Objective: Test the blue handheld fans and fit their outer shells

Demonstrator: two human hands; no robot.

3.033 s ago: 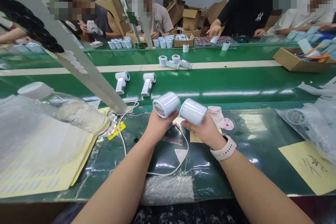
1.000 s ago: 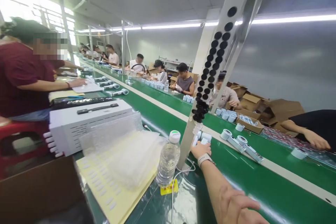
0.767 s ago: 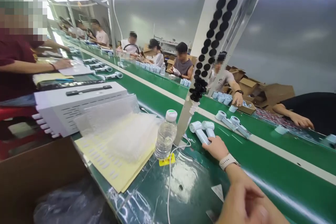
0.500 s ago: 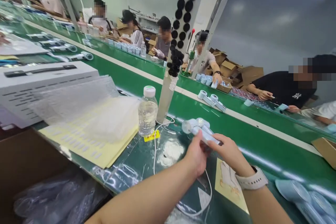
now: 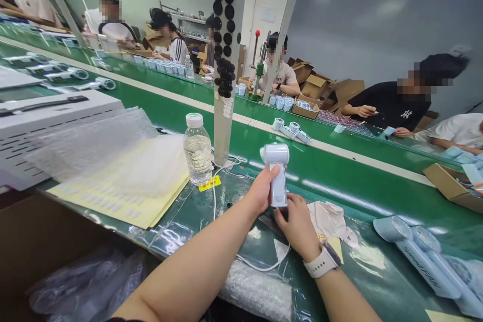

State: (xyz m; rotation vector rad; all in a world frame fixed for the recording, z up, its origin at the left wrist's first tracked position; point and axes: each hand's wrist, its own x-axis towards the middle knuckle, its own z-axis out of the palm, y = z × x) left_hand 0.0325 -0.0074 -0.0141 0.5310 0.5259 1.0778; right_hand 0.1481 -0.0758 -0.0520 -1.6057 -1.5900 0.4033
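Observation:
My left hand [image 5: 264, 187] is wrapped round the handle of a light blue handheld fan [image 5: 278, 186], thumb on its front. The fan stands nearly upright, its round head at the top. Just below the handle's bottom end, my right hand [image 5: 298, 219] has its thumb and fingers bent close together; what is between them is hidden. A white cable [image 5: 260, 266] loops over the bench and runs up to the right hand. Behind that hand lies a crumpled pale cloth [image 5: 332, 221]. Several more light blue fans [image 5: 426, 266] lie at the right.
A clear water bottle [image 5: 198, 151] stands by a post [image 5: 223, 131] hung with black discs. Yellow sticker sheets [image 5: 151, 214] and plastic bags [image 5: 147, 171] lie at left beside a white box [image 5: 90, 115]. Beyond the green conveyor belt [image 5: 339, 171], several people work. Bubble wrap [image 5: 260, 292] is at the front edge.
The fan has turned from tilted to nearly upright. My right hand has shifted from the handle down to its bottom end. The view has swung rightward.

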